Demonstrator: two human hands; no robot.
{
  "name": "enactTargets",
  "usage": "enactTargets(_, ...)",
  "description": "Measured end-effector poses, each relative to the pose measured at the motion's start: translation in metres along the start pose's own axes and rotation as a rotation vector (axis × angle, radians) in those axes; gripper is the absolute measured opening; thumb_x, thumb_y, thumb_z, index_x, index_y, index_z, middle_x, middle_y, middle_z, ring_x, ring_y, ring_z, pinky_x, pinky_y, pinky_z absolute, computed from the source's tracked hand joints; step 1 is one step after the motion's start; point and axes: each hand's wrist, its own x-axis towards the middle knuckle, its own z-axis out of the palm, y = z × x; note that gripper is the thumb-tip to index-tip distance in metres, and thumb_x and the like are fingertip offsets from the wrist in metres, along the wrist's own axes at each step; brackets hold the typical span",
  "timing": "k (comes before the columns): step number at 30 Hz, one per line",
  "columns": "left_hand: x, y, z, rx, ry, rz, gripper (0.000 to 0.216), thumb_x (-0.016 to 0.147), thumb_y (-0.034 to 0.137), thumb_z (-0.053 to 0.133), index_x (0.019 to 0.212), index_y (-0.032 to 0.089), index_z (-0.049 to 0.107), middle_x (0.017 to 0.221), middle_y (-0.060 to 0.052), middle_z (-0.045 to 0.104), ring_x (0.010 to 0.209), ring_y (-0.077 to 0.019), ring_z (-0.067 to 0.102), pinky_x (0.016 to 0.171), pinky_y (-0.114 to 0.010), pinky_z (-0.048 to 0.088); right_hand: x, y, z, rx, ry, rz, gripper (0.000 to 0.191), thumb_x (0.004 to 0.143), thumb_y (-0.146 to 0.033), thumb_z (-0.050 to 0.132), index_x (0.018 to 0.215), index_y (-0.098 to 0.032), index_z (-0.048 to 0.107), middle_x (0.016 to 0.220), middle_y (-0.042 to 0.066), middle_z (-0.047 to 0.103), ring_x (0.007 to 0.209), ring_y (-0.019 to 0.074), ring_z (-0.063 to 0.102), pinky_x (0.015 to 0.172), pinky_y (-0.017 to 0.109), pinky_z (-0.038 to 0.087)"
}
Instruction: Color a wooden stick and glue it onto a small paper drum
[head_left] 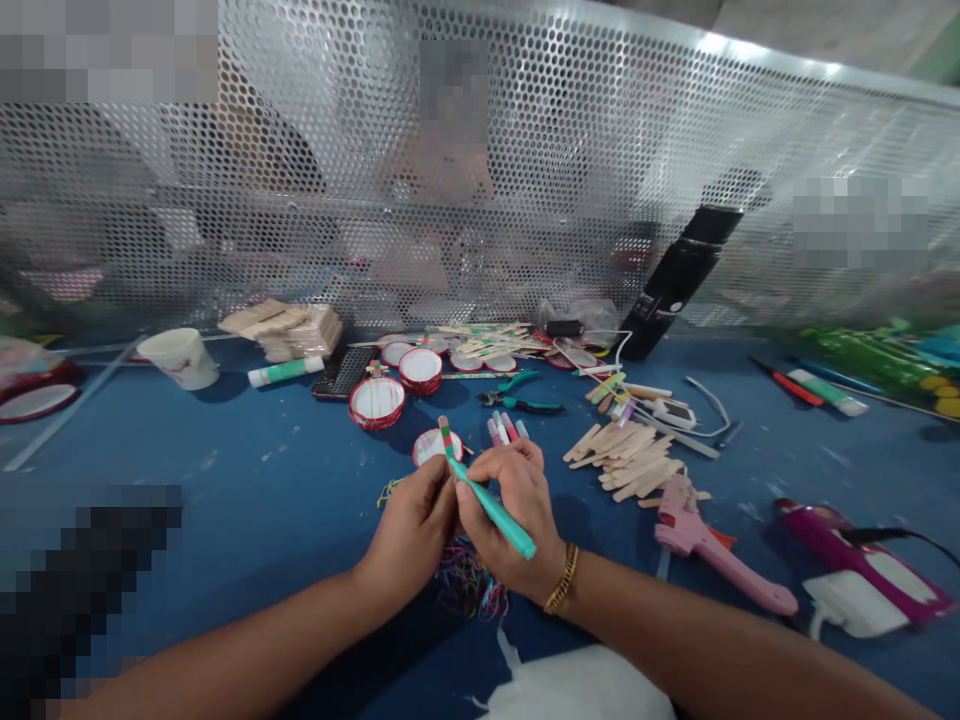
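The right hand (510, 510) is closed on a teal marker (495, 510) in a writing grip, with several more markers (504, 428) bunched between its fingers, and the tip meets a striped stick (445, 438). The left hand (416, 525) pinches that stick from the side, low over the bench (262, 470), just in front of a small red-rimmed lid (431, 446). The extra markers look like the weak point: crowded in the same fist, they could slip or nudge the tip off its stripe, and the stick, held only by fingertips, could twist and smear the colour. Loose coloured threads (469, 585) lie under the wrists and might snag on the gold bracelet (562, 580). Just right lies a heap of plain sticks (626, 458), then a pink glue gun (705, 545) whose nozzle points toward the hands, with a purple tool (862, 560) and its cord beyond. Ahead are more red-rimmed lids (377, 400), pliers (517, 398), a glue stick (285, 372), a paper cup (181, 356) and a black bottle (679, 280) leaning on the perforated screen (525, 120), behind which another person sits.
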Motion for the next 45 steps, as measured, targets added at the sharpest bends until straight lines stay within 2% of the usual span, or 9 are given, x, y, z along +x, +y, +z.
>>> enactTargets(7,0.0006,-0.0034,0.0015,0.008,0.013,-0.034,0.033,0.097,0.043,0.049,0.072,0.022,0.043,0.064,0.004,0.046,0.058,-0.0120,0.038,0.053,-0.024,0.034,0.0004,0.0034,-0.0005,-0.021,0.015,0.043,0.003,0.092,-0.023,0.055,0.089,-0.022,0.056,0.079,0.000,0.065,0.077,0.0177,0.064,0.092,0.043,0.041)
enactTargets(14,0.0004,-0.0001,0.0003,0.003,0.021,-0.004,0.030,0.093,0.037,0.053,0.069,0.022,0.043,0.061,0.005,0.044,0.063,-0.0139,0.045,0.063,-0.025,0.041,-0.0003,-0.0002,-0.0014,0.017,0.009,-0.011,0.005,0.091,-0.020,0.057,0.090,-0.023,0.053,0.082,-0.001,0.065,0.081,0.0172,0.065,0.092,0.040,0.040)
enactTargets(19,0.0009,-0.0012,0.0002,-0.012,-0.006,-0.007,0.031,0.095,0.039,0.050,0.071,0.022,0.041,0.063,0.005,0.043,0.068,-0.0152,0.047,0.067,-0.026,0.043,0.0002,-0.0006,-0.0005,0.023,0.004,-0.022,0.004,0.092,-0.022,0.056,0.091,-0.022,0.053,0.081,-0.001,0.065,0.081,0.0174,0.065,0.092,0.040,0.040)
enactTargets(24,0.0007,-0.0028,0.0004,-0.004,0.001,-0.018,0.031,0.095,0.040,0.050,0.071,0.022,0.041,0.063,0.005,0.043,0.067,-0.0148,0.046,0.063,-0.025,0.040,-0.0001,0.0002,0.0004,0.013,0.008,-0.010,0.004,0.092,-0.022,0.057,0.090,-0.022,0.053,0.081,-0.001,0.065,0.080,0.0176,0.065,0.091,0.040,0.040)
enactTargets(30,0.0002,-0.0026,0.0007,0.010,0.008,-0.017,0.032,0.096,0.042,0.049,0.072,0.022,0.042,0.063,0.005,0.043,0.058,-0.0122,0.036,0.054,-0.025,0.033,0.0002,0.0025,-0.0006,-0.018,0.023,0.023,0.003,0.092,-0.021,0.056,0.089,-0.022,0.055,0.079,-0.001,0.065,0.077,0.0167,0.064,0.091,0.041,0.040)
enactTargets(40,0.0019,-0.0016,-0.0003,0.037,0.005,0.000,0.031,0.096,0.039,0.048,0.070,0.022,0.041,0.063,0.004,0.042,0.070,-0.0157,0.048,0.062,-0.025,0.038,-0.0008,-0.0007,-0.0003,0.013,0.014,-0.021,0.005,0.091,-0.021,0.057,0.091,-0.022,0.053,0.082,0.000,0.066,0.081,0.0177,0.065,0.092,0.042,0.040)
enactTargets(45,0.0007,-0.0036,0.0001,0.048,0.014,-0.002,0.032,0.097,0.040,0.048,0.072,0.022,0.042,0.065,0.004,0.044,0.063,-0.0135,0.042,0.059,-0.026,0.035,-0.0002,0.0016,-0.0005,-0.004,0.006,0.010,0.004,0.092,-0.021,0.057,0.090,-0.022,0.054,0.081,-0.001,0.065,0.079,0.0172,0.065,0.094,0.043,0.039)
